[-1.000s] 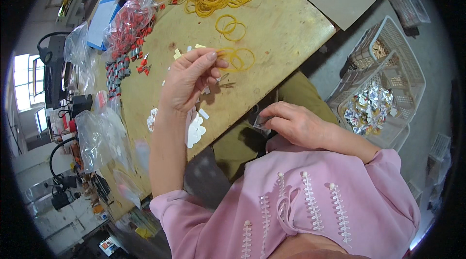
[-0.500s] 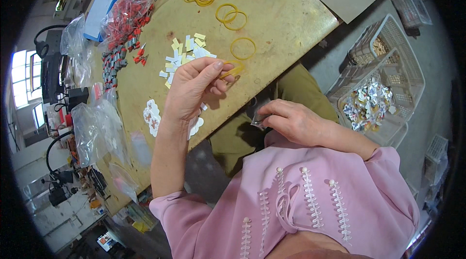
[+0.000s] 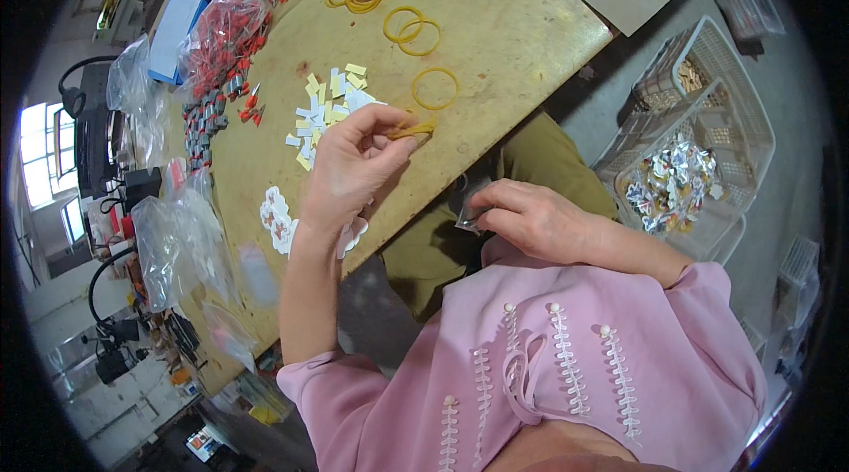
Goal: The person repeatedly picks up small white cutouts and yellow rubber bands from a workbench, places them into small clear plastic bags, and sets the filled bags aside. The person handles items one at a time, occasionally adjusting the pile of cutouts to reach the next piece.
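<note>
Bright, even daylight comes from a window (image 3: 42, 167) at the left rim, which is blown out white. Fisheye bending curves the surface (image 3: 522, 39) edges, and the corners fall black.

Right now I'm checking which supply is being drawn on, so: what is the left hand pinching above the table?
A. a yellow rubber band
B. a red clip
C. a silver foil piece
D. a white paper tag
A: the left hand pinches a yellow rubber band between its fingertips, above the wooden table.
</note>
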`<state>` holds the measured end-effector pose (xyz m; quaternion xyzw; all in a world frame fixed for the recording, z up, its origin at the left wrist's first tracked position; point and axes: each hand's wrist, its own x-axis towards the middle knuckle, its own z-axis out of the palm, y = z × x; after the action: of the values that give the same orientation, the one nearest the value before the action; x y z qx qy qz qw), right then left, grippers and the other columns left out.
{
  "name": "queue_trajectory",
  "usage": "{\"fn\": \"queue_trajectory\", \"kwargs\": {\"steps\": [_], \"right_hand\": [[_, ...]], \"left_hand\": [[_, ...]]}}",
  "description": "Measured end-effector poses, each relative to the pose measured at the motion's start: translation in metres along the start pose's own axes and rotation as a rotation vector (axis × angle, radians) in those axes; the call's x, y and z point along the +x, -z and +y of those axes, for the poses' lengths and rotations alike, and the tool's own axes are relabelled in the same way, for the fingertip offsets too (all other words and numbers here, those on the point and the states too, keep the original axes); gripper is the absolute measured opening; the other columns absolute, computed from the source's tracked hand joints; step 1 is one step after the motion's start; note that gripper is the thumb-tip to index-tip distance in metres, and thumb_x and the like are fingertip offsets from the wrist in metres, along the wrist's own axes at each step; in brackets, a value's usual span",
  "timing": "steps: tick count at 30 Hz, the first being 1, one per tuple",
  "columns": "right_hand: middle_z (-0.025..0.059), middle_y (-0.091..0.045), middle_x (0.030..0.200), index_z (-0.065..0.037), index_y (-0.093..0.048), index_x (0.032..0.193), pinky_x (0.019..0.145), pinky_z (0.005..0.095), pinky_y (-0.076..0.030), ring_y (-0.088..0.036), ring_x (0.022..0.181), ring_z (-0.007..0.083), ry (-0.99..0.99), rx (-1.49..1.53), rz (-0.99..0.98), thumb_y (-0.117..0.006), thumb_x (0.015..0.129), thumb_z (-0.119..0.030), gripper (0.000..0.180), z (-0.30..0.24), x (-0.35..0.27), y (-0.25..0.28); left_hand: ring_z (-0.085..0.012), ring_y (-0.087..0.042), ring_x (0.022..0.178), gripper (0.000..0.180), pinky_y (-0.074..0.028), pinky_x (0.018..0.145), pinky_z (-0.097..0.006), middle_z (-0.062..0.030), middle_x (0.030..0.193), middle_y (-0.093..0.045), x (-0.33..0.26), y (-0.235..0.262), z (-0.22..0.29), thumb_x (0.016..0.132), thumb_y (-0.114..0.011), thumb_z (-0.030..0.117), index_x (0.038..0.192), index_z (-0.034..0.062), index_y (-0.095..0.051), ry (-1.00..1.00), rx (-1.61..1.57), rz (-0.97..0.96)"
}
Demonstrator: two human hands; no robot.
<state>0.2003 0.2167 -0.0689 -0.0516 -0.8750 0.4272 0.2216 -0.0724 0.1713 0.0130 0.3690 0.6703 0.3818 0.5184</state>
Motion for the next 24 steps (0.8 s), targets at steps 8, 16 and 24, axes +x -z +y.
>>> {"fn": "queue_trajectory", "kwargs": {"steps": [8, 16, 24], "right_hand": [[0.0184, -0.066, 0.124, 0.001, -0.066, 0.104, 0.095, 0.0413, -0.058, -0.067, 0.114, 0.0352, 0.025, 0.007, 0.004, -0.068, 0.09, -0.008, 0.017, 0.001, 0.0, -0.003], [0.0178, -0.066, 0.123, 0.0, -0.066, 0.103, 0.096, 0.0427, -0.058, -0.067, 0.114, 0.0361, -0.004, 0.031, 0.001, -0.078, 0.079, -0.008, 0.029, 0.0, -0.004, 0.002], [0.0119, -0.066, 0.107, -0.004, -0.069, 0.101, 0.087, 0.0413, -0.057, -0.067, 0.101, 0.0315, 0.013, -0.055, 0.071, -0.076, 0.078, -0.005, 0.025, -0.01, 0.001, 0.013]], "left_hand": [[-0.0146, -0.066, 0.07, 0.027, -0.054, 0.068, -0.032, -0.0077, 0.086, -0.073, 0.042, -0.022, 0.026, 0.086, -0.079, 0.013, 0.112, 0.0046, -0.077, -0.337, 0.571, 0.137], [-0.0318, -0.072, 0.086, 0.023, -0.057, 0.079, -0.042, -0.0182, 0.095, -0.073, 0.078, -0.007, 0.003, 0.09, -0.077, 0.016, 0.108, 0.0029, -0.071, -0.412, 0.794, 0.17], [-0.0242, -0.07, 0.084, 0.021, -0.055, 0.079, -0.037, -0.015, 0.094, -0.071, 0.04, -0.003, 0.013, 0.094, -0.072, 0.011, 0.112, 0.0021, -0.066, -0.352, 0.532, 0.218]]}}
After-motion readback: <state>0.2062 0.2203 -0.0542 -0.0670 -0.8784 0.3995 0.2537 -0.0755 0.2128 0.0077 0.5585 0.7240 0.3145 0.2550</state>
